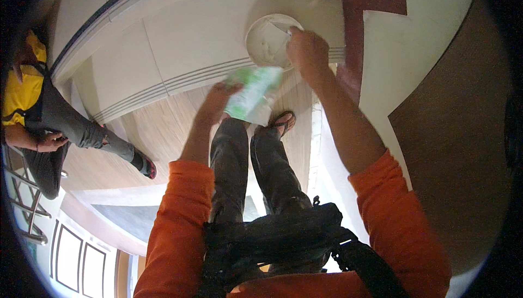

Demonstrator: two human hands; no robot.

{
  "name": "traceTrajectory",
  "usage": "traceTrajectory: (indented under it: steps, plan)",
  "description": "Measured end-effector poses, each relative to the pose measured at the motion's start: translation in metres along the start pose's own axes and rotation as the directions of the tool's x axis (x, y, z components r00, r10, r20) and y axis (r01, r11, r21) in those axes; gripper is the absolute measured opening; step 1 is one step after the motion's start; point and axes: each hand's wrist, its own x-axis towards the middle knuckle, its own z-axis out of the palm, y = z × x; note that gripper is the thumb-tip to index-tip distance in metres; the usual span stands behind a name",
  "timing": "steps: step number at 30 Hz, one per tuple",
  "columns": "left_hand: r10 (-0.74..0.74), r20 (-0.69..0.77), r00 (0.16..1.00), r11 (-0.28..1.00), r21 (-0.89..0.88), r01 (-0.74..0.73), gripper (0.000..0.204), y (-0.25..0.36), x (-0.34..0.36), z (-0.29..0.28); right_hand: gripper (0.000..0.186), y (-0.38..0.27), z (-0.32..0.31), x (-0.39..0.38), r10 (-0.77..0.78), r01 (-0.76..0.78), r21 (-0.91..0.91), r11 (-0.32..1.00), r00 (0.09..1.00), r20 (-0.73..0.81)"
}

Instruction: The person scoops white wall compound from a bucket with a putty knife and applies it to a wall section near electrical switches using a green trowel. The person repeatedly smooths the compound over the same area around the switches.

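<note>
A round pale tub (261,45) with off-white paste inside sits on a tiled cream ledge (190,47). My right hand (305,47) is closed on a small tool (285,30), perhaps a scraper or putty knife, that reaches into the tub; the tool is mostly hidden. My left hand (223,95) grips a blurred green and white packet (251,92) just below the tub, over my legs.
At the left a seated person (24,91) in yellow and dark clothing has a leg stretched toward me, near metal railings (30,211). A wood-look floor (136,151) lies below the ledge. A dark brown surface (447,145) fills the right side.
</note>
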Motion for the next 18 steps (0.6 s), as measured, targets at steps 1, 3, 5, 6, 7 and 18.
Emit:
traceTrajectory:
  steps: [1,3,5,6,7,18]
  plan:
    - [-0.011,0.073,0.997,0.989,-0.147,0.022,0.047,-0.009,0.005,0.014,0.025,-0.005,-0.006,0.008,-0.049,0.052,-0.043,0.998,0.997,0.065]
    - [-0.028,0.060,0.998,0.938,0.346,0.006,0.047,-0.023,0.022,0.035,0.021,-0.014,-0.014,0.023,-0.131,0.158,-0.129,0.979,0.973,0.192]
    - [0.236,0.066,0.969,0.936,0.253,-0.245,0.059,-0.037,0.030,0.054,0.020,-0.021,-0.020,0.022,-0.126,0.163,-0.127,0.978,0.959,0.252]
    - [0.309,0.069,0.949,0.917,0.242,-0.317,0.066,-0.047,0.037,0.062,0.020,-0.022,-0.021,0.018,-0.114,0.157,-0.133,0.979,0.952,0.285]
    - [0.378,0.068,0.923,0.893,0.235,-0.383,0.074,-0.057,0.043,0.069,0.020,-0.024,-0.016,0.016,-0.116,0.153,-0.119,0.981,0.955,0.272]
    - [0.207,0.135,0.969,0.964,0.141,-0.225,0.105,-0.007,0.033,0.075,0.026,-0.024,0.014,-0.006,-0.265,0.285,-0.025,0.958,0.915,0.304]
